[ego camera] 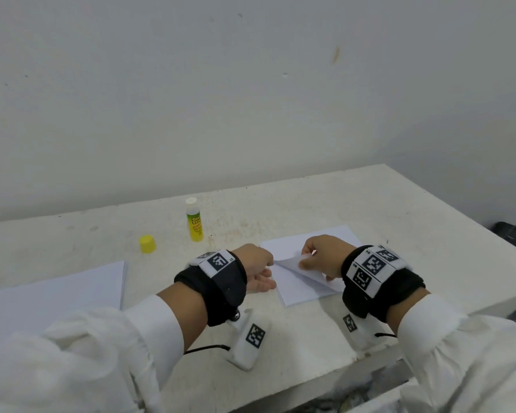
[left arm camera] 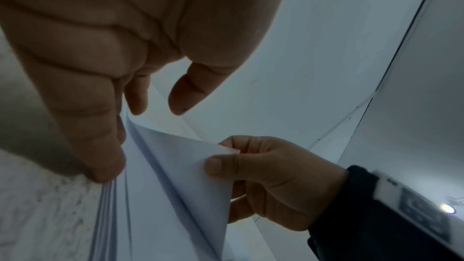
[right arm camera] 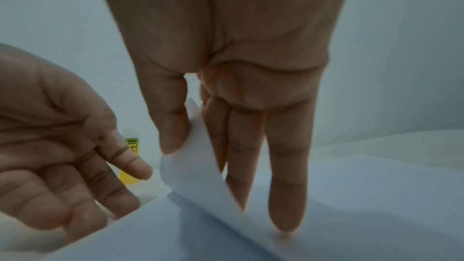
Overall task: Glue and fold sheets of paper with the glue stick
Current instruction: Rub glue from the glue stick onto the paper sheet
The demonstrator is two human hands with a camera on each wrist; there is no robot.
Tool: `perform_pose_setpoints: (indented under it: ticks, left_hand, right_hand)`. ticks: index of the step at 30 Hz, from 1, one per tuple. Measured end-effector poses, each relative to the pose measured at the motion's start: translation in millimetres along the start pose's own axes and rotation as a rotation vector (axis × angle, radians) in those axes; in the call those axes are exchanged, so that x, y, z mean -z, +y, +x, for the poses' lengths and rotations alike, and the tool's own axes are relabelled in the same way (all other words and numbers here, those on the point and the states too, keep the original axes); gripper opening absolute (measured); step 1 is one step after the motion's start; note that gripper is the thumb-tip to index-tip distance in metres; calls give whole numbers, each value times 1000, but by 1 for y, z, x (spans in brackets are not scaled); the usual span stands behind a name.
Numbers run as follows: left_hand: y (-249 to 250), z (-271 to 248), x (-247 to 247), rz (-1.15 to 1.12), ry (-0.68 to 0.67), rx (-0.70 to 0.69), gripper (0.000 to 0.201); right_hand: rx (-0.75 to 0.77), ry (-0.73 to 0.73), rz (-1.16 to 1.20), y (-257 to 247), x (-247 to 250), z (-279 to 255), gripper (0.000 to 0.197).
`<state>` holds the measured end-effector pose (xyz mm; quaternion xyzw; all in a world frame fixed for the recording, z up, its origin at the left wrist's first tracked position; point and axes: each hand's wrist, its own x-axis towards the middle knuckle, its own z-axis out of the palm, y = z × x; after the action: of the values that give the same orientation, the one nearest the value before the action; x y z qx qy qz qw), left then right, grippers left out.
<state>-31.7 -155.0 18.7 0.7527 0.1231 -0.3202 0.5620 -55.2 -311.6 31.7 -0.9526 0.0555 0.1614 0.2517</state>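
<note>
A stack of white paper lies on the table in front of me. My right hand pinches the near-left corner of the top sheet between thumb and fingers and holds it lifted and curled off the stack. My left hand sits at the stack's left edge, its relaxed fingers touching the edge of the sheets and gripping nothing. The glue stick stands upright and uncapped behind the hands. Its yellow cap sits to its left.
A second stack of white paper lies at the near left of the white table. The wall rises right behind the table. A dark object sits past the table's right edge. The front edge runs just under my wrists.
</note>
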Motion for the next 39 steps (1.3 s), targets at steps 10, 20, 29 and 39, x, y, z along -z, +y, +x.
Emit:
perform_pose_setpoints:
  ticks: [10, 20, 29, 39]
  left_hand:
    - [9, 12, -27, 3, 80, -83, 31]
    - [12, 15, -24, 19, 66, -31, 17]
    - [-5, 12, 29, 30, 162, -137, 21]
    - [-55, -19, 121, 261, 223, -82, 28]
  right_hand:
    - [53, 90, -133, 8, -7, -3, 6]
    - [-123, -13, -392, 24, -12, -3, 53]
    - [-186, -62, -439, 36, -1, 4, 68]
    - [-109, -190, -579, 20, 20, 20, 33]
